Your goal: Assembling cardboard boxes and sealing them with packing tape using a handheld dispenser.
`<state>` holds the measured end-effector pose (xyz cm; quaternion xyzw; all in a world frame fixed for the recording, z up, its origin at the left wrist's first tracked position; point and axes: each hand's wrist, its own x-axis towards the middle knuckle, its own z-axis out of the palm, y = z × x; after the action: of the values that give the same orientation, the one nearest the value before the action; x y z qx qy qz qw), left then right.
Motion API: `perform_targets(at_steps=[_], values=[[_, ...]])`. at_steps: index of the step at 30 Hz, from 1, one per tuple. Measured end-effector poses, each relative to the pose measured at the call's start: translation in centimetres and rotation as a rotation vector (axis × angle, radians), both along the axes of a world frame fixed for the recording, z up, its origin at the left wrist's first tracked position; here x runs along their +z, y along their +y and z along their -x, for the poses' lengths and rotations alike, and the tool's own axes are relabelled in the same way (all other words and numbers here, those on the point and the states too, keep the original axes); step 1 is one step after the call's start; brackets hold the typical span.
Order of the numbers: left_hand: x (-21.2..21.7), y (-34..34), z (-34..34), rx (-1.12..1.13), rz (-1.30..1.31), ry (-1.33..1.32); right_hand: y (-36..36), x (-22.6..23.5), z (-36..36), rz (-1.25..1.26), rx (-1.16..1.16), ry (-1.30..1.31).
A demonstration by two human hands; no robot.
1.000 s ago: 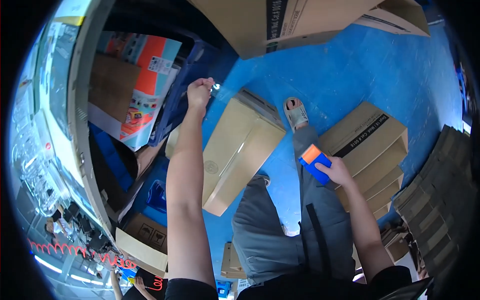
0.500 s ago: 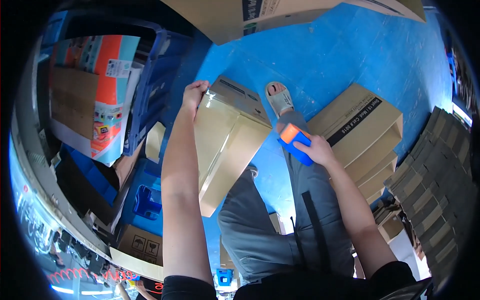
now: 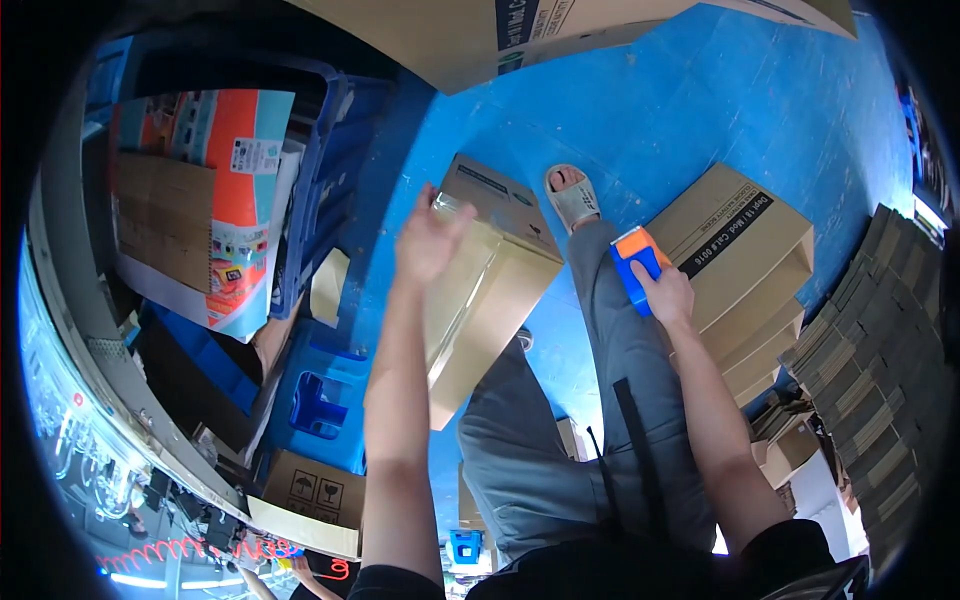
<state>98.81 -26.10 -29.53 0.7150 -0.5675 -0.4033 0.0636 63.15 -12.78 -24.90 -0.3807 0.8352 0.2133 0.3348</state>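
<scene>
A brown cardboard box (image 3: 500, 285) stands between my legs, tilted, with a shiny strip of clear tape along its top seam. My left hand (image 3: 432, 240) is at the upper left edge of the box, its fingers apart and blurred by motion. I cannot tell whether it presses on the tape there. In my right hand (image 3: 668, 295) is a blue and orange tape dispenser (image 3: 636, 262), held above my right leg, apart from the box.
More cardboard boxes (image 3: 740, 225) stand at the right, beside a tall stack of flattened cardboard (image 3: 880, 370). At left is a blue crate (image 3: 335, 150) with a colourful printed carton (image 3: 250, 200). A blue stool (image 3: 325, 400) sits below it. Another large box (image 3: 570, 25) crosses the top edge.
My left hand has opened from its closed hold at the box's far left corner and moved right and nearer. My right hand has raised the tape dispenser, turning it more upright.
</scene>
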Motion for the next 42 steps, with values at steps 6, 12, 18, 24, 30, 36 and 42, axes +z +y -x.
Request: perform_targets(at_steps=[6, 12, 18, 24, 30, 36, 42], values=[[0.1, -1.8, 1.6, 0.112, -0.137, -0.232, 1.8, 1.0, 0.6, 0.198, -0.356, -0.174], [-0.1, -2.0, 0.8, -0.29, 0.152, -0.291, 1.1, 3.5, 1.9, 0.285, -0.51, -0.299], [2.6, 4.2, 6.4, -0.61, 0.383, -0.107, 1.7, 7.3, 3.4, 0.41, -0.617, -0.308], [2.2, 9.3, 11.6, -0.71, 0.247, -0.24, 2.6, 8.8, 3.7, 0.427, -0.645, -0.328], [0.5, 9.1, 14.7, -0.537, 0.159, -0.292, 1.9, 9.9, 3.3, 0.446, -0.634, -0.371], [1.1, 7.5, 15.1, -0.453, 0.102, -0.198, 0.8, 14.7, 4.0, 0.439, -0.586, -0.454], [10.8, 6.7, 9.0, 0.244, -0.062, 0.481, -3.7, 25.8, 1.3, 0.437, -0.265, -0.796]])
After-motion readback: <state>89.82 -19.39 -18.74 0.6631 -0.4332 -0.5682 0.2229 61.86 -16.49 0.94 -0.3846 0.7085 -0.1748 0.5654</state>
